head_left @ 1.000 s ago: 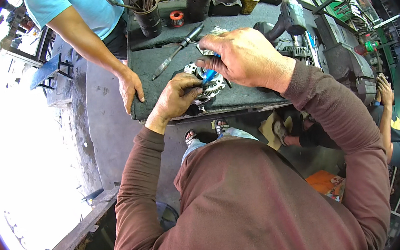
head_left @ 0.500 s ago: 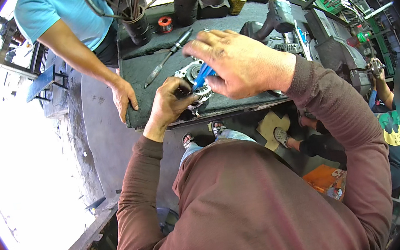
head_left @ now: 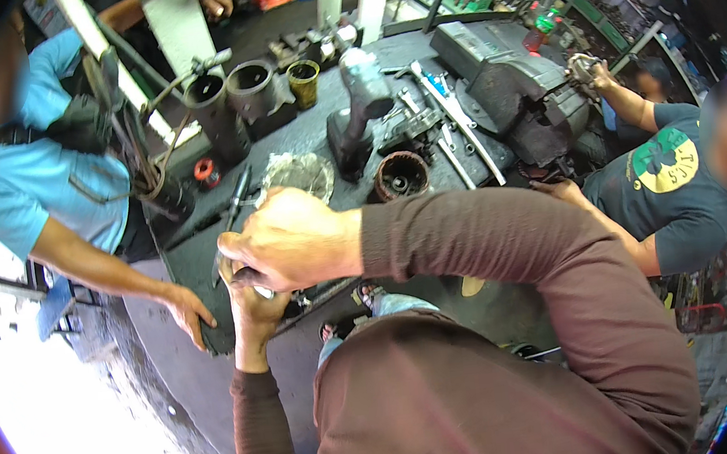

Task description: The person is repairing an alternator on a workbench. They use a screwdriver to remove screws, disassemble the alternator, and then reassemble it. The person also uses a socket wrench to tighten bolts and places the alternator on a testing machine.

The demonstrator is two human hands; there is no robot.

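Note:
Close together at the near edge of the workbench (head_left: 210,283) are both my hands. My right hand (head_left: 289,239) is curled closed above the left, and what sits inside its fingers is hidden. My left hand (head_left: 256,316) is partly covered by the right, its visible fingers bent inward; I cannot make out what they grip. Only a small bit of a metal part (head_left: 299,305) peeks out beside the hands. Behind them lies a crumpled clear plastic piece (head_left: 298,174), and a dark-handled tool (head_left: 240,191) rests to its left.
An impact driver (head_left: 356,112) stands near a rusty ring (head_left: 401,175). Farther right are wrenches (head_left: 459,119) and a vise (head_left: 522,91). Cylinders (head_left: 250,88) and a solder spool (head_left: 206,172) stand at the back left. A co-worker's hand (head_left: 188,314) rests on the bench's left corner; another person (head_left: 654,170) is at right.
The view has swung, showing more of the bench's right side. My right hand has come down over my left, its fingers more curled. The blue tool it held is out of sight.

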